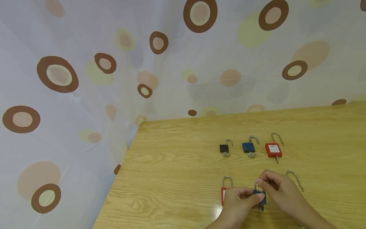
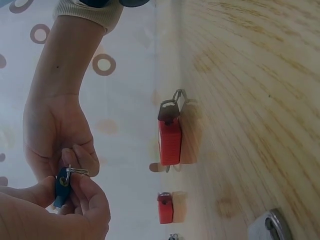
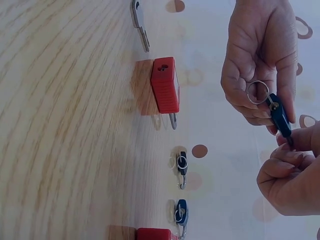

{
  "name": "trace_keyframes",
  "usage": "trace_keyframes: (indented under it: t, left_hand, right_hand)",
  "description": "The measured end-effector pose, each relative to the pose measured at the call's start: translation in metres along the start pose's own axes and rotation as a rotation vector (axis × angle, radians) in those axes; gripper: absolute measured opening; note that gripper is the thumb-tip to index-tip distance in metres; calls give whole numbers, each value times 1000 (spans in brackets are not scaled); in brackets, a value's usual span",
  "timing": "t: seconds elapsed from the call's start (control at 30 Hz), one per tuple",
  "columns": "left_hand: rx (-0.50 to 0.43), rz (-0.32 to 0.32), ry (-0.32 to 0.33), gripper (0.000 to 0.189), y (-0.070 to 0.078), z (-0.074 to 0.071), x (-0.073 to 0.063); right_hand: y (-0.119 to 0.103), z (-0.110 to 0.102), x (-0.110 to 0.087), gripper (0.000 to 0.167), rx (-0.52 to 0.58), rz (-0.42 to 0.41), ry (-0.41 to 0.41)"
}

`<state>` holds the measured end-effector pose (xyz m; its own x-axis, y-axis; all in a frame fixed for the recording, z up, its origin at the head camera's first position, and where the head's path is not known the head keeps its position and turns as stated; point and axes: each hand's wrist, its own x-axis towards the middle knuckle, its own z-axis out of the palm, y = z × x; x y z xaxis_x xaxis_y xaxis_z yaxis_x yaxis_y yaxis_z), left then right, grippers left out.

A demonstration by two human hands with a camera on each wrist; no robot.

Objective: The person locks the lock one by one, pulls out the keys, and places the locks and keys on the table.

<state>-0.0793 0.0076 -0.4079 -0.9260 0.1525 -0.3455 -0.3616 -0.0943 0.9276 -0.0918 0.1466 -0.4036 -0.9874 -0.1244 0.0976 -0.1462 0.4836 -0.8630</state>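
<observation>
A small blue padlock (image 1: pixel 256 192) is held up over the wooden table, its keyring and key (image 1: pixel 260 207) hanging from the bottom. My left hand (image 1: pixel 237 203) pinches the padlock's body between thumb and fingers. With thumb and fingertips, my right hand (image 1: pixel 281 190) grips the shackle at the top. The right wrist view shows the blue body (image 3: pixel 279 115) between the left hand (image 3: pixel 260 65) and the curled right hand (image 3: pixel 295 175). Just behind my left hand lies a red padlock (image 1: pixel 223 194), partly covered. Beyond the right hand a raised shackle (image 1: pixel 295 178) shows, its body hidden.
Farther back on the table (image 1: pixel 171 159) lie a black padlock (image 1: pixel 224 148), another blue padlock (image 1: pixel 248 147) and a red padlock (image 1: pixel 273 149), all with shackles open and keys in. A loose key (image 3: pixel 140 25) lies near a red padlock (image 3: pixel 165 86). Patterned cloth (image 1: pixel 171 63) hangs behind.
</observation>
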Motion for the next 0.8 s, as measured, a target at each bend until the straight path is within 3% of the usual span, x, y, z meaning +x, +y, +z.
trace_keyframes:
  t: [0.4,0.7,0.8]
  left_hand:
    - [14,0,-53,13,2,-4,2]
    - [15,15,-13,11,4,-3,1]
    - [1,30,-14,11,3,-4,0]
  right_hand:
    - [7,-2,-1,17,85,-110,-25]
    - [5,-1,-1,16,107,-147,-20]
    - [5,2,-1,17,127,-199,-23]
